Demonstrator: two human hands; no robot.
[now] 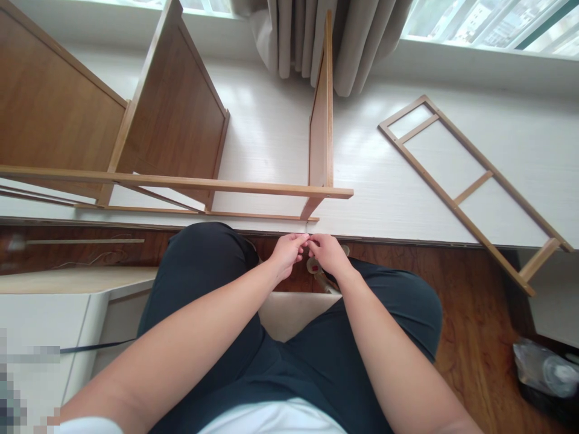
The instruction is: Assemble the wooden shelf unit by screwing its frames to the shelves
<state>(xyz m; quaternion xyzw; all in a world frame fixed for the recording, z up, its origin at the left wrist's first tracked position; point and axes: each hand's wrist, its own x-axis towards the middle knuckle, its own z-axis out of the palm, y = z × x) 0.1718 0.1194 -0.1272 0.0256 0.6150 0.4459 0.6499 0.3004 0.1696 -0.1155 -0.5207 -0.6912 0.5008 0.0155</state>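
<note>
My left hand (289,250) and my right hand (326,252) meet in front of my knees, just below the edge of the white ledge (266,132). The fingertips of both are pinched together at one spot. Whatever they hold between them is too small to make out. Just beyond my hands, a wooden frame with upright panels rests on the ledge. Its long front rail (235,184) runs left to right. A narrow wooden panel (322,120) stands at its right end, and a wider brown panel (174,114) stands further left.
A separate wooden ladder-like frame (470,196) lies on the ledge at the right, one end sticking out over the edge. Grey curtains (307,42) hang behind. A clear plastic bag (547,367) sits at the lower right. A white cabinet (45,325) stands at my left.
</note>
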